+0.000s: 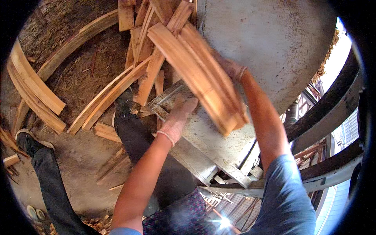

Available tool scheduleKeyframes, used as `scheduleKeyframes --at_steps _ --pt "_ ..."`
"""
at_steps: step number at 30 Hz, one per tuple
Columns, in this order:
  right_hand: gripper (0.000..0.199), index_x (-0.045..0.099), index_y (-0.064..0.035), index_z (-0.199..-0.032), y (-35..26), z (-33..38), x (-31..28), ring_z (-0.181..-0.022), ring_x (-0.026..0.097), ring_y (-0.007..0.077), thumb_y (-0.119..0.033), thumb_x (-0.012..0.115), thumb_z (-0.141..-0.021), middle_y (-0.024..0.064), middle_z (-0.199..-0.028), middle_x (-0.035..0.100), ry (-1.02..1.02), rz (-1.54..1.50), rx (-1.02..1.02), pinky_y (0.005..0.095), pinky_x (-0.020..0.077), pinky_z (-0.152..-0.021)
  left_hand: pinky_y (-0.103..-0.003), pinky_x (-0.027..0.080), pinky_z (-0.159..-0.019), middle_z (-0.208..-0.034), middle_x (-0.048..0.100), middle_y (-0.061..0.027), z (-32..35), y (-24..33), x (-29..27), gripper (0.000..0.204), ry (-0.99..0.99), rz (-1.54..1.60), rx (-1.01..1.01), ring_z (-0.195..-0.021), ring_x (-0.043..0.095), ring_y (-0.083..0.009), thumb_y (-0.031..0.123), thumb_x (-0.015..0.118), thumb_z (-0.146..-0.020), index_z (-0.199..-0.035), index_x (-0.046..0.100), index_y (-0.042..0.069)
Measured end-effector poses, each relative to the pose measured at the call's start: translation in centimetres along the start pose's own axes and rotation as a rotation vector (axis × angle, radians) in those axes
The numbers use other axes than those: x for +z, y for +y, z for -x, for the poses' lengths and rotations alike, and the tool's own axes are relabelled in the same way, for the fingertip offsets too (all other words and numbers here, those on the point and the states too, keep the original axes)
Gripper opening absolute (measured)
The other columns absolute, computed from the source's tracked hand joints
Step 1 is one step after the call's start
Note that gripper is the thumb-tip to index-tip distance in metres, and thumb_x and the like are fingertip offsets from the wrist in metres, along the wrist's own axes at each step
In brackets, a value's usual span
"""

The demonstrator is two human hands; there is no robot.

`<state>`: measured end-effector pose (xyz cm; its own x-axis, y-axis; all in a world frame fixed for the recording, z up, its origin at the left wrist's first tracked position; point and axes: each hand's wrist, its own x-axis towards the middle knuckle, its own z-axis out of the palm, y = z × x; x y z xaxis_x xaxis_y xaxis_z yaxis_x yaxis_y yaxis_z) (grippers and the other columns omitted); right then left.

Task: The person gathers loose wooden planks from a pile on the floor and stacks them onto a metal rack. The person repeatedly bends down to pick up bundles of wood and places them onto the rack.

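Note:
A small stack of wooden planks (199, 80) is tilted over the edge of a grey metal table and blurred by motion. My right hand (230, 69), in a pale glove, grips the stack's right side; its fingertips are partly hidden behind the wood. My left hand (178, 117), also gloved, is near the stack's left edge with fingers stretched out. Its thumb side comes close to the wood, and I cannot tell whether it touches. Beneath that hand is the corner of a metal frame (162, 102).
The grey metal table (270, 43) extends to the right, beside a large dark curved rim (325, 113). More planks (143, 74) lie piled on the left, and others (35, 88) rest on the dirt floor (78, 156). My legs (137, 137) are spread near the pile.

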<state>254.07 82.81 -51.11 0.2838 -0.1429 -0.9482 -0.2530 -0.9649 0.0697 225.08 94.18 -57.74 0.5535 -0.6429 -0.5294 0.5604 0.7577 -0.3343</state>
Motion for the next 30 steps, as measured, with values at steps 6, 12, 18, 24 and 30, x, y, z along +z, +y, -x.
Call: scheduleKeyframes --at_steps 6,12,18,24,30 --pt "0.064 0.049 -0.0005 -0.152 -9.3 4.7 7.1 -0.125 0.063 0.0281 -0.046 0.051 -0.108 0.0197 -0.142 0.064 -0.115 0.38 0.132 0.0402 0.0467 -0.11 -0.036 0.05 -0.105 -0.138 0.06 -0.0114 1.9 2.5 1.2 0.076 -0.067 0.052 0.195 -0.121 0.062 -0.0226 0.048 0.069 -0.099 -0.153 0.044 0.002" --pt "0.085 0.069 -0.0101 -0.135 -8.3 6.1 11.6 -0.099 0.07 0.0465 -0.078 0.058 -0.085 0.0291 -0.12 0.071 -0.005 0.623 0.136 0.0481 0.0547 -0.091 -0.032 0.057 -0.09 -0.12 0.067 -0.0075 4.6 4.8 2.9 0.063 0.05 0.045 0.068 -0.104 0.068 -0.0174 0.032 0.078 -0.094 -0.143 0.053 0.002" --pt "0.08 0.064 -0.0005 -0.137 -5.9 10.1 15.9 -0.119 0.065 0.0435 -0.066 0.059 -0.092 0.0293 -0.131 0.067 0.282 0.174 -0.294 0.0469 0.0496 -0.104 -0.033 0.06 -0.088 -0.115 0.071 -0.0079 9.6 8.2 1.2 0.047 0.048 -0.033 0.116 -0.1 0.071 -0.0195 0.023 0.076 -0.094 -0.133 0.061 0.001" --pt "0.076 0.05 0.0036 -0.145 -11.3 15.1 25.9 -0.121 0.064 0.0396 -0.046 0.075 -0.092 0.027 -0.126 0.068 0.636 -0.377 -0.276 0.044 0.0472 -0.106 -0.039 0.062 -0.091 -0.118 0.072 -0.0164 16.6 12.0 -3.2 0.051 0.135 -0.026 0.061 -0.103 0.073 -0.0256 0.024 0.071 -0.096 -0.136 0.058 -0.004" --pt "0.09 0.04 0.0056 -0.151 -13.5 19.2 35.0 -0.124 0.064 0.0358 -0.043 0.081 -0.087 0.024 -0.131 0.066 0.502 -0.738 -0.011 0.044 0.0481 -0.105 -0.037 0.059 -0.094 -0.123 0.071 -0.0164 25.7 12.7 -6.2 0.069 0.23 -0.163 -0.061 -0.106 0.072 -0.0262 0.022 0.076 -0.085 -0.143 0.053 -0.008"
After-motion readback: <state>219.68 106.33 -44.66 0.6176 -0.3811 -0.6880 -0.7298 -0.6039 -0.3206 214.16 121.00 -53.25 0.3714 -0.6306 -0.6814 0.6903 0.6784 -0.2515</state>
